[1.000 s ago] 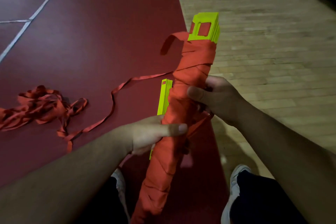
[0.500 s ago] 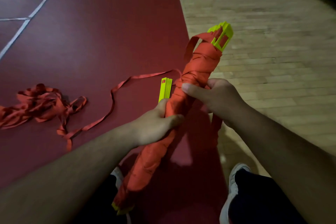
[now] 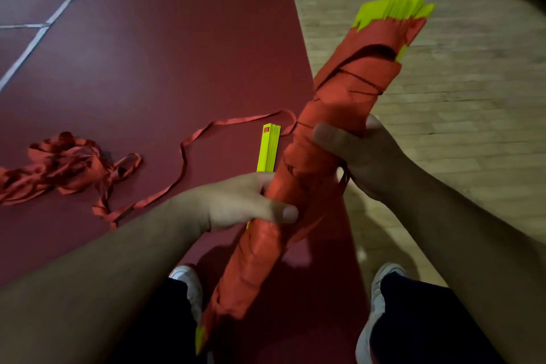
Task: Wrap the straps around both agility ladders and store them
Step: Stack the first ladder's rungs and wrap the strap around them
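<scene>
Single wide-angle view from a camera worn on the person's head, looking forward and steeply down along both forearms. The left hand (image 3: 236, 204) and right hand (image 3: 366, 156) sit close to the lens at mid-frame, both gripping the strap-wrapped agility ladder (image 3: 313, 174), which slants up toward the right. The left shoe (image 3: 189, 284) and right shoe (image 3: 378, 301) lie near the bottom edge, directly below the lens. Farther off, the red mat (image 3: 177, 53) fills the left side, the wooden floor (image 3: 458, 112) the right.

Wrapped ladder bundle (image 3: 322, 139): orange-red straps, neon-yellow rungs. Mat (image 3: 165, 62): maroon, white lines. Floor (image 3: 458, 97): pale wood.
</scene>
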